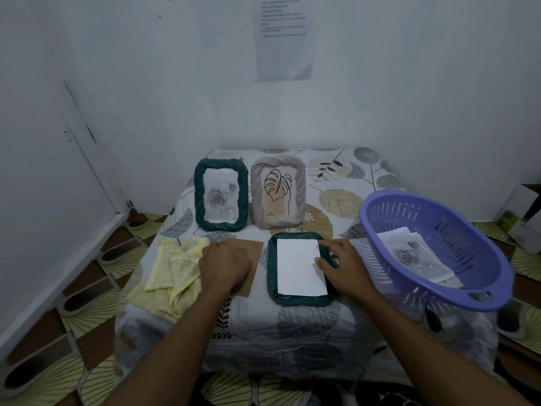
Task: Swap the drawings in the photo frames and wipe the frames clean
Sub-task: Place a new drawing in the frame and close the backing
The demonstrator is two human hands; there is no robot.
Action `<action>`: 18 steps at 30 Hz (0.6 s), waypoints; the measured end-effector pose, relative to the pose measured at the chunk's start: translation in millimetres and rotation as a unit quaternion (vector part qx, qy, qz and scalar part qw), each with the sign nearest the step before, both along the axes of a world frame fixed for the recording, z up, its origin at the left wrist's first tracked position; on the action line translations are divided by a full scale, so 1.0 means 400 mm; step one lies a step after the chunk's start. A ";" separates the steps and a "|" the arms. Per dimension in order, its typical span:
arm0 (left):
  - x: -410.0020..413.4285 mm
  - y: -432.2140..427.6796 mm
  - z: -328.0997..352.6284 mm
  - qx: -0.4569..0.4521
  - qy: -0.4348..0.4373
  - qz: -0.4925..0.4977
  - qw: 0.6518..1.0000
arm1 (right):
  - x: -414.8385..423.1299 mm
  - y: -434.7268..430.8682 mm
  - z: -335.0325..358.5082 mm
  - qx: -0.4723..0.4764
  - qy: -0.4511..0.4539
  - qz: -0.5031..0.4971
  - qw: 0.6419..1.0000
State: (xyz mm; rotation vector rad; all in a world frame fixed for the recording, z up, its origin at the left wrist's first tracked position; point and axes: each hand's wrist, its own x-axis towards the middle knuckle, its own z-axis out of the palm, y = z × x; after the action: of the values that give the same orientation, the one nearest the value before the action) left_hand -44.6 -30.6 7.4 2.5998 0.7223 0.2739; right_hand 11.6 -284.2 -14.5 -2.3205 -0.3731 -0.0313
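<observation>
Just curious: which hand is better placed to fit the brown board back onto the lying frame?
Probably the left hand: it holds the brown board, while the right hand presses the paper in the frame.

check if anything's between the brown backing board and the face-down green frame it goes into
No separate object: only bare tablecloth lies between the backing board under the left hand and the face-down green frame. But the right hand has fingers on the white sheet in the frame's opening, where the board would land.

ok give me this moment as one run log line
left hand: on backing board | right hand: pressing white sheet in face-down green frame | yellow cloth: beside left hand
</observation>
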 end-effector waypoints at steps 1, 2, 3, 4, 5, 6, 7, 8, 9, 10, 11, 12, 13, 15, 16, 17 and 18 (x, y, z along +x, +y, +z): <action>0.001 0.001 0.014 -0.032 -0.015 0.004 0.999 | 0.004 -0.001 0.006 0.008 0.011 0.002 1.000; 0.003 0.000 0.028 -0.059 -0.034 0.005 0.998 | 0.006 -0.002 0.012 0.014 0.020 0.004 1.000; 0.003 -0.004 0.048 -0.082 -0.051 0.002 0.995 | 0.009 -0.004 0.018 0.016 0.025 0.006 1.000; 0.004 -0.011 0.070 -0.099 -0.064 -0.004 0.993 | 0.012 -0.004 0.025 0.016 0.029 0.006 0.999; 0.007 -0.022 0.092 -0.115 -0.074 -0.008 0.991 | 0.013 -0.004 0.033 0.017 0.028 0.005 0.999; 0.012 -0.033 0.110 -0.127 -0.081 -0.013 0.988 | 0.012 -0.002 0.044 0.022 0.022 0.002 1.000; 0.016 -0.048 0.127 -0.136 -0.088 -0.019 0.987 | 0.011 0.002 0.056 0.034 0.009 -0.001 0.999; 0.022 -0.066 0.137 -0.141 -0.093 -0.028 0.985 | 0.007 0.007 0.073 0.054 0.000 -0.006 0.999; 0.027 -0.088 0.144 -0.144 -0.095 -0.039 0.984 | 0.003 0.015 0.095 0.088 0.004 -0.007 0.996; 0.033 -0.111 0.148 -0.145 -0.095 -0.049 0.984 | 0.000 0.023 0.118 0.130 0.028 -0.004 0.991; 0.038 -0.135 0.148 -0.143 -0.091 -0.058 0.984 | -0.004 0.033 0.139 0.177 0.067 0.004 0.982; 0.043 -0.158 0.145 -0.141 -0.089 -0.066 0.984 | -0.008 0.041 0.156 0.218 0.104 0.012 0.970; 0.047 -0.178 0.142 -0.142 -0.088 -0.075 0.983 | -0.010 0.047 0.169 0.241 0.123 0.016 0.962; 0.055 -0.201 0.128 -0.162 -0.092 -0.089 0.979 | -0.009 0.050 0.184 0.243 0.123 0.005 0.962; 0.059 -0.203 0.120 -0.181 -0.098 -0.097 0.974 | -0.004 0.049 0.188 0.240 0.123 -0.007 0.963; 0.059 -0.201 0.114 -0.207 -0.105 -0.107 0.967 | 0.001 0.045 0.187 0.240 0.125 -0.021 0.963; 0.059 -0.196 0.108 -0.230 -0.116 -0.118 0.959 | 0.008 0.038 0.183 0.237 0.128 -0.030 0.963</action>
State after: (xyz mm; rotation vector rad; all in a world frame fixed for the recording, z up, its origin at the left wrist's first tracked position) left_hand -21.2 -109.1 50.7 2.1361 0.3372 0.2903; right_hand 14.7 -269.0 58.7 -1.8319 -0.1419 0.1349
